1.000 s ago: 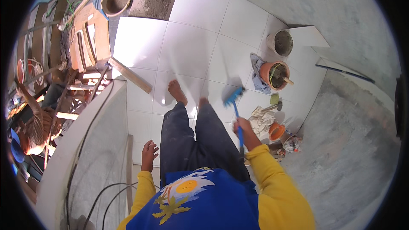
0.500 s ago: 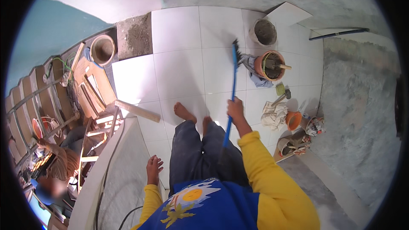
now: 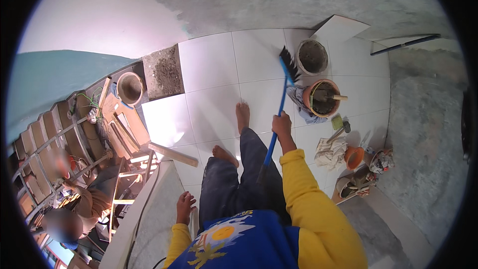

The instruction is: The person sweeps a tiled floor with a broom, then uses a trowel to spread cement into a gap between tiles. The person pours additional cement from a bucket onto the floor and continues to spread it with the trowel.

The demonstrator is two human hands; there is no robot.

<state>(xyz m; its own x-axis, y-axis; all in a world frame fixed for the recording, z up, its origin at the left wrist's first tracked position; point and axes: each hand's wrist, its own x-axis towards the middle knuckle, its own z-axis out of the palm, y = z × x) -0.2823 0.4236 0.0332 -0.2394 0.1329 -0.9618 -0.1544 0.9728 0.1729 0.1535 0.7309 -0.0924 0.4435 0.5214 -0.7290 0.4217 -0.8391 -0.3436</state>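
A blue-handled broom (image 3: 277,129) with black bristles is in my right hand (image 3: 282,124), which wraps round the middle of its stick. Its head is up beside a grey mortar-crusted bucket (image 3: 312,57), with the bristles facing right. Just below that stands an orange bucket (image 3: 315,100) holding grey mortar and a wooden-handled tool, a grey cloth bunched against its left side. My left hand (image 3: 185,206) hangs beside my left thigh, near the low wall, with its fingers loosely curled and apart and nothing in them.
White floor tiles (image 3: 211,65) surround my bare feet. An untiled square (image 3: 163,72) lies at the far left, beside another bucket (image 3: 130,88). A wooden plank (image 3: 173,154) juts out near the low wall. A mallet, cloth and pots sit at right. Another person (image 3: 89,209) is by the stairs at left.
One of my feet has stepped forward. The broom's head has turned so its bristles show more broadly, nearer the grey bucket. The whole view has shifted slightly.
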